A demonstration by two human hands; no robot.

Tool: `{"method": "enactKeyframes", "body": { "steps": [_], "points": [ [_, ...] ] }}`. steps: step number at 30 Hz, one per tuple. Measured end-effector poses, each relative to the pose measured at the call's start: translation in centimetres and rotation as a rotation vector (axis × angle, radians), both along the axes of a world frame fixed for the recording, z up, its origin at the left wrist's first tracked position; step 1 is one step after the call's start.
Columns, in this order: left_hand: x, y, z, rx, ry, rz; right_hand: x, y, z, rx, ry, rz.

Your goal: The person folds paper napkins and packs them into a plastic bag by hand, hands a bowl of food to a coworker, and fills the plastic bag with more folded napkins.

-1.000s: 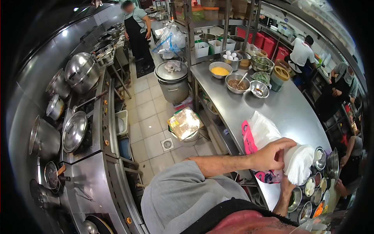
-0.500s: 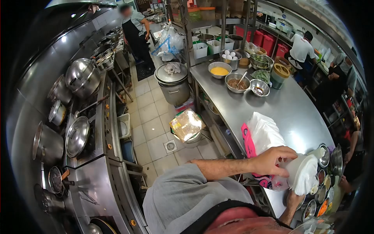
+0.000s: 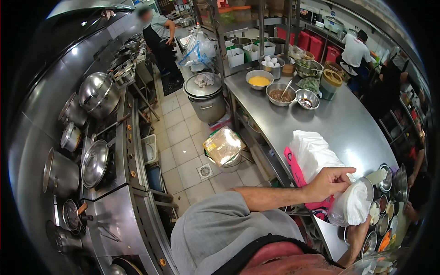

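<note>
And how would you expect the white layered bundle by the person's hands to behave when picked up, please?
The white layered bundle is probably floppy, as its thin layers crease and fan. It is likely light, since it looks papery. The clear plastic at its side may slip a little.

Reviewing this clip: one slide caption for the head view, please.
Kitchen work: left hand and right hand at a white bundle beside a pink-and-white pack.

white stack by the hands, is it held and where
The white stack appears held at its lower end by the right hand, partly hidden. The left hand is by its upper edge; whether it holds anything cannot be told.
</note>
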State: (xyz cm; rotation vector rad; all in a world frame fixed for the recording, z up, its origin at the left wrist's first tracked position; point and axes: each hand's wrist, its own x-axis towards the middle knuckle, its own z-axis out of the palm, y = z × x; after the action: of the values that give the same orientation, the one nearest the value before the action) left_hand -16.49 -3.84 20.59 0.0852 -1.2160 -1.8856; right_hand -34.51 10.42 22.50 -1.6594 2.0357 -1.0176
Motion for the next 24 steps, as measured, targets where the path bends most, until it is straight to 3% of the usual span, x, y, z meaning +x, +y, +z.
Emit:
{"method": "enactKeyframes", "body": {
  "steps": [4, 6, 12, 15, 18, 20, 21, 23, 24],
  "points": [
    [-0.6, 0.4, 0.1, -0.099, 0.009, 0.04, -1.3, 0.4, -0.2, 0.029, -0.044, -0.036],
    [-0.5, 0.6, 1.0, -0.133, 0.022, 0.061, -1.3, 0.2, -0.1, -0.057, -0.227, -0.09],
    [-0.7, 0.4, 2.0, -0.097, 0.093, 0.007, -2.7, 0.8, -0.7, -0.06, -0.142, -0.045],
    [-0.8, 0.1, 2.0, -0.062, 0.014, 0.017, -2.0, 0.8, -0.2, -0.025, -0.089, -0.099],
    [-1.3, 0.0, 1.6, 0.166, 0.134, -0.089, 0.2, -0.1, 2.7, 0.135, -0.033, -0.135],
    [-1.4, 0.3, 1.2, 0.042, 0.042, 0.034, 0.5, -0.5, 3.2, 0.241, 0.024, -0.135],
    [-1.4, 0.6, 1.0, 0.045, 0.04, 0.031, 0.2, -0.4, 2.9, 0.214, 0.046, -0.127],
    [-1.6, 1.6, 1.3, -0.187, 0.083, 0.238, 0.8, -0.8, 2.7, 0.148, 0.088, -0.066],
    [-1.5, 2.2, 1.5, -0.158, 0.083, 0.204, 1.5, -1.5, 3.0, 0.119, 0.107, -0.031]
  ]
}}
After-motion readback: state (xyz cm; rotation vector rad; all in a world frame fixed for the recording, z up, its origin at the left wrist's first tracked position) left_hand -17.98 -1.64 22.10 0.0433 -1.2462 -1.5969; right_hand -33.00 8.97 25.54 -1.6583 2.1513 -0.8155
